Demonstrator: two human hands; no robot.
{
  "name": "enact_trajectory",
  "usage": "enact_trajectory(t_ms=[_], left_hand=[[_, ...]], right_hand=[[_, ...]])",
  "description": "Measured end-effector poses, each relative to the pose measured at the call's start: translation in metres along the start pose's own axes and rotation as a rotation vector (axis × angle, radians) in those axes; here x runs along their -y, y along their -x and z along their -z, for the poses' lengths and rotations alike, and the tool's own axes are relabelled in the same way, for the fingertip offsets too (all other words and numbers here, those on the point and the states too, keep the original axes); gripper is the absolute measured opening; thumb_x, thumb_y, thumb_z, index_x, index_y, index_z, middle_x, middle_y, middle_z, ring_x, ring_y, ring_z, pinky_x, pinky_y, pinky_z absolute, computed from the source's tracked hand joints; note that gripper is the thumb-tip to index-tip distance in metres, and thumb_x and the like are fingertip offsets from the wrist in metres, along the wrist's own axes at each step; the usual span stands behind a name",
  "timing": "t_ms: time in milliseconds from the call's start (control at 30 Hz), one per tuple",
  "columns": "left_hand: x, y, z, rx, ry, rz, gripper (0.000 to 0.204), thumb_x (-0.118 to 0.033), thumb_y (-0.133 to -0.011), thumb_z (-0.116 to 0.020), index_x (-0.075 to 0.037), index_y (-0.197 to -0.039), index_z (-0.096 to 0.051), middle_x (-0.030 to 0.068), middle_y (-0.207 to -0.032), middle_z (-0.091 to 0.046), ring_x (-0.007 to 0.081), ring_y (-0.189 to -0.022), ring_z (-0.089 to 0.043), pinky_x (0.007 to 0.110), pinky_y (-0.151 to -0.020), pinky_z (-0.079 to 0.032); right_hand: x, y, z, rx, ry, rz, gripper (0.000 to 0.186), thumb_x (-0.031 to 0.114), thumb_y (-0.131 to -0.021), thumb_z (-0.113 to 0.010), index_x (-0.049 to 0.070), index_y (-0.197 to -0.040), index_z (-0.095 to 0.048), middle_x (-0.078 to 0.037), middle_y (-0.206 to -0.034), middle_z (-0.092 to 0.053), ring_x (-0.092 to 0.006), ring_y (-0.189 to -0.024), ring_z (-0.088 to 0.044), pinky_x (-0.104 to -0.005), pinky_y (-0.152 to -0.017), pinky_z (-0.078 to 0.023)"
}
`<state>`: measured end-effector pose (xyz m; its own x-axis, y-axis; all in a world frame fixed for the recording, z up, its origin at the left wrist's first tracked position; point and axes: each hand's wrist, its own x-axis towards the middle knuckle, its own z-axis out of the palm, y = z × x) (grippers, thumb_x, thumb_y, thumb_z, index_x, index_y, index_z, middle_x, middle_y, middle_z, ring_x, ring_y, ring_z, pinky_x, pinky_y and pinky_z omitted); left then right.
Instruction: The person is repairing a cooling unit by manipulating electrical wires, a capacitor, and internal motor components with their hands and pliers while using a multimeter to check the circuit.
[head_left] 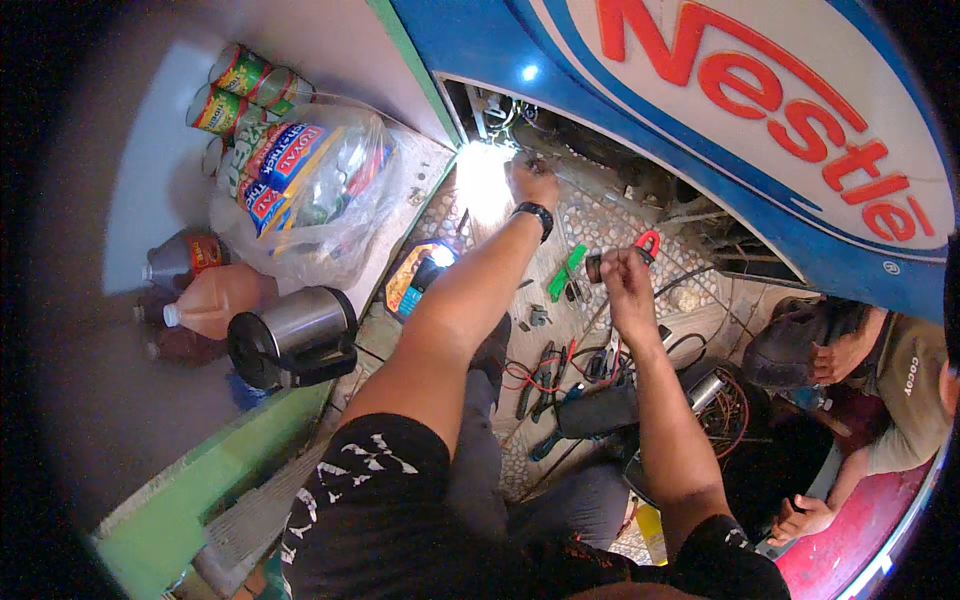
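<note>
my right hand (pixel 630 282) grasping red-black tool (pixel 648 243), tool at its fingertips, just out from cabinet (pixel 452 40), my left hand (pixel 535 184) at cabinet's opening (pixel 600 143), grip I can't tell, green tool (pixel 567 273) and cables (pixel 519 374) farther out, glare (pixel 485 185) beside opening

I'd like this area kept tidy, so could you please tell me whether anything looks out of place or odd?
Yes: the blue cabinet stands open low down, exposing wiring, and dark hand tools and a green object lie scattered on the pebbled floor, which looks untidy.
</note>
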<state>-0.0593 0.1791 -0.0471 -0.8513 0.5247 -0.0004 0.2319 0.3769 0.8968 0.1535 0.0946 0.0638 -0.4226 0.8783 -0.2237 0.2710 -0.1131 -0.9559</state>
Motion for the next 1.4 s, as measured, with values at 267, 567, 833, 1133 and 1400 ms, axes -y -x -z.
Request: enact_trajectory(t_ms=[267, 567, 833, 1133, 1400], left_hand=[[0.008, -0.017, 0.076, 0.351, 0.509, 0.260, 0.023, -0.017, -0.095, -0.062, -0.002, -0.112, -0.063, 0.0059, -0.095, -0.066, 0.0136, -0.078, -0.060, 0.029, -0.066, -0.050], [0.029, -0.032, 0.095, 0.383, 0.500, 0.337, 0.016, -0.021, -0.095, -0.065, -0.008, -0.104, -0.067, 0.0022, -0.081, -0.061, 0.0107, -0.067, -0.055, 0.025, -0.049, -0.043], [0.029, -0.026, 0.092, 0.362, 0.584, 0.305, 0.012, -0.019, -0.093, -0.069, -0.009, -0.099, -0.066, 0.0013, -0.082, -0.064, 0.0083, -0.067, -0.054, 0.024, -0.053, -0.044], [0.036, -0.025, 0.077, 0.194, 0.509, 0.094, 0.010, -0.013, -0.091, -0.071, -0.007, -0.091, -0.063, -0.0007, -0.083, -0.064, 0.0060, -0.072, -0.054, 0.024, -0.063, -0.044], [0.044, -0.027, 0.080, -0.005, 0.338, -0.210, 0.010, -0.008, -0.086, -0.071, -0.003, -0.093, -0.065, 0.0100, -0.083, -0.064, 0.0204, -0.072, -0.061, 0.031, -0.064, -0.049]], right_hand=[[-0.003, -0.146, -0.052, 0.313, 0.206, 0.156, 0.016, 0.021, -0.099, -0.053, 0.006, -0.105, -0.053, -0.011, -0.092, -0.060, -0.0231, -0.087, -0.058, -0.0360, -0.082, -0.047], [-0.013, -0.218, -0.102, 0.589, 0.145, 0.139, 0.013, 0.020, -0.102, -0.051, 0.008, -0.099, -0.053, -0.001, -0.080, -0.050, -0.0113, -0.075, -0.046, -0.0292, -0.072, -0.041], [-0.009, -0.232, -0.110, 0.628, 0.194, 0.177, 0.015, 0.020, -0.099, -0.055, 0.009, -0.110, -0.052, -0.002, -0.081, -0.053, -0.0122, -0.077, -0.051, -0.0296, -0.071, -0.043], [-0.026, -0.246, -0.117, 0.508, 0.095, 0.154, 0.036, 0.025, -0.089, -0.068, 0.013, -0.120, -0.054, -0.005, -0.091, -0.065, -0.0140, -0.071, -0.057, -0.0290, -0.053, -0.045], [-0.008, -0.242, -0.132, 0.596, -0.048, -0.070, 0.043, 0.011, -0.090, -0.065, 0.002, -0.130, -0.055, -0.014, -0.122, -0.061, -0.0230, -0.112, -0.059, -0.0368, -0.094, -0.049]])
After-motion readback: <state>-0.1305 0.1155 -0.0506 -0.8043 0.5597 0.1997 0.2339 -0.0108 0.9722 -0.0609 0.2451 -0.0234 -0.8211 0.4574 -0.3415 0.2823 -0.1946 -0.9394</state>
